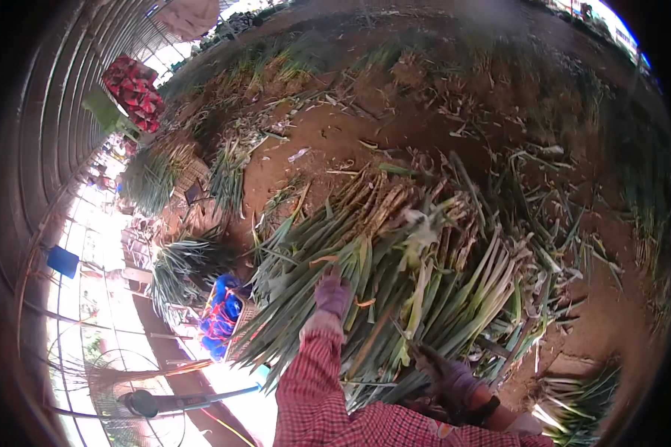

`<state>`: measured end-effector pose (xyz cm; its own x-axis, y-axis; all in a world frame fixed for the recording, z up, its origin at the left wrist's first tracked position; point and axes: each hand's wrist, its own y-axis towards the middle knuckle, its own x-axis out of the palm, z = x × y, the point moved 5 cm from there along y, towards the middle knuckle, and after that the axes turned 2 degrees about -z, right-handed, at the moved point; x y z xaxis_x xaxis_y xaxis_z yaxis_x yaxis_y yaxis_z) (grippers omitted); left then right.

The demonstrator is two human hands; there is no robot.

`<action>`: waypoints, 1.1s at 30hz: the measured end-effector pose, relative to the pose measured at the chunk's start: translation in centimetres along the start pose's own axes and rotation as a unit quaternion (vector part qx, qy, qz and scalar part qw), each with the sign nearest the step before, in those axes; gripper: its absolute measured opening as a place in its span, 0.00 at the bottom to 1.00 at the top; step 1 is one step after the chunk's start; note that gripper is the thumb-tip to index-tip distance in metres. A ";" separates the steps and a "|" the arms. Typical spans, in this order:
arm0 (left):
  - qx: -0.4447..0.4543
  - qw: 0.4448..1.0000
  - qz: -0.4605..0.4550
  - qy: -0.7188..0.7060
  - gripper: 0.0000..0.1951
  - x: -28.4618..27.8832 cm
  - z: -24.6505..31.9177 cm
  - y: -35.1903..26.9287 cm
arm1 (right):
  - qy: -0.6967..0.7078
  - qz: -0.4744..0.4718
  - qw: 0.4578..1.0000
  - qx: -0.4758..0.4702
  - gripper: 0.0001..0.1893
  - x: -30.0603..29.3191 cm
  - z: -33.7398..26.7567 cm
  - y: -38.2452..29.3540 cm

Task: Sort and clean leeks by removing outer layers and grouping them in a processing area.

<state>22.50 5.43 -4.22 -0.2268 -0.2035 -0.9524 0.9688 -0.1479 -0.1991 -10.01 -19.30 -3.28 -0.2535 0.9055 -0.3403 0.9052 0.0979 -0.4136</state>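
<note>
A large heap of long green onions (307, 268) lies before me, leaves toward the lower left, pale roots and stems toward the upper right. My left hand (332, 293), in a purple glove with a red checked sleeve, rests on the green leaves; whether its fingers grip any is unclear. At the heap's lower edge is my right hand (453, 380), gloved too and partly in shadow, its fingers beside leaves; what it holds cannot be made out. Peeled-looking white stems (495, 262) lie at the heap's right side.
Blue and red bundled material (222, 315) stands by a wicker basket (243, 324) at the left. More onion bundles lie at the left (182, 268) and lower right (576, 408). Trimmed leaves litter the brown dirt floor (335, 128). A fan (142, 402) stands at the lower left.
</note>
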 end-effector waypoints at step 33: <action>0.015 0.914 -0.390 -0.113 0.47 6.9 3.4 -13.4 | -0.024 -0.029 0.992 0.122 0.54 2.7 -4.4 -2.7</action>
<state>7.60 2.77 -7.31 -0.8650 -0.2202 -0.4508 0.5016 -0.3591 -0.7871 -11.62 -15.31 0.58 -0.3239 0.8802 -0.3468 0.7804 0.0414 -0.6239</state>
